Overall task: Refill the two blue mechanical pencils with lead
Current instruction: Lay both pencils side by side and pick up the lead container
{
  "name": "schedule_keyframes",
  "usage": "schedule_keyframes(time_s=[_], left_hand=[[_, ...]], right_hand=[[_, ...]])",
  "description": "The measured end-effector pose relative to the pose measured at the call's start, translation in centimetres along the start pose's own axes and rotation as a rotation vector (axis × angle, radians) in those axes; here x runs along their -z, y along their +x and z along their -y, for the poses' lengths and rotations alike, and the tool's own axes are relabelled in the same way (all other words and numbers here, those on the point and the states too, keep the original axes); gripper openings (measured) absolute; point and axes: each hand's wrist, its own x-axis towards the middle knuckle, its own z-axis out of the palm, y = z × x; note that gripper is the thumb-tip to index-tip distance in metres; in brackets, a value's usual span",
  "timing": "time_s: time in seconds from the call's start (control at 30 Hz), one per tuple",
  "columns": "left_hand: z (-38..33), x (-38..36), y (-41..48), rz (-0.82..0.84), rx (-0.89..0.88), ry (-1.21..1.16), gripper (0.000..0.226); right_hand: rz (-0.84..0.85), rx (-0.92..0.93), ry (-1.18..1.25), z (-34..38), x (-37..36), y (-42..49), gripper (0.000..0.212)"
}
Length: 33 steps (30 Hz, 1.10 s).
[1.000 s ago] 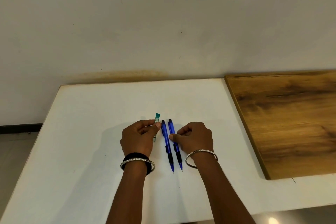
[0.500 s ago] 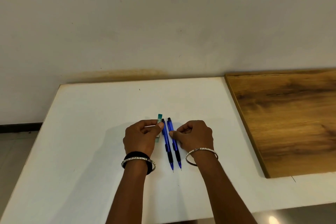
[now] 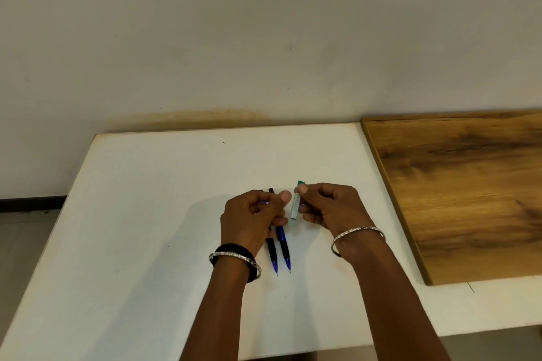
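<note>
Right hand (image 3: pixel 328 208) pinches the lead refill case (image 3: pixel 295 204) upright-ish, teal cap up, above the white table (image 3: pixel 146 214). Left hand (image 3: pixel 252 217) curls over the two blue mechanical pencils (image 3: pixel 282 246), which lie side by side, tips toward the person; whether it grips them is unclear. Risk: opening the case one-handed may spill or snap leads; a nudge rolls the pencils.

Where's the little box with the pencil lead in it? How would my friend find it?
Look at the white table, near its middle, where two hands meet. The right hand pinches the lead case: short, pale and see-through with a green cap, unlike the long blue pencils beside it.
</note>
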Motion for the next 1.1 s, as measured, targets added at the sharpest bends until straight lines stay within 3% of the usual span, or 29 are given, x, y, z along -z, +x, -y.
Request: schedule_keyframes(time_s=[0.13,0.3,0.47,1.0,1.1], left_hand=[[0.5,1.1,0.8,-0.235,-0.012,0.085,0.024],[1.2,1.1,0.9,-0.335,-0.007,0.309,0.01],[1.4,0.2,0.7,-0.305,0.0,0.405,0.02],[1.6,-0.3,0.8,-0.301,-0.047,0.485,0.02],[1.5,-0.5,0.8,-0.31,-0.05,0.494,0.023]], right_hand=[[-0.178,0.104,-0.365,-0.6,1.5,0.8,0.013],[-0.154,0.169,-0.626,-1.3,0.8,0.9,0.012],[-0.153,0.18,-0.651,-1.5,0.2,1.0,0.01],[-0.191,0.173,-0.73,-1.7,0.0,0.9,0.006],[-0.188,0.172,-0.74,-1.7,-0.1,0.8,0.017]])
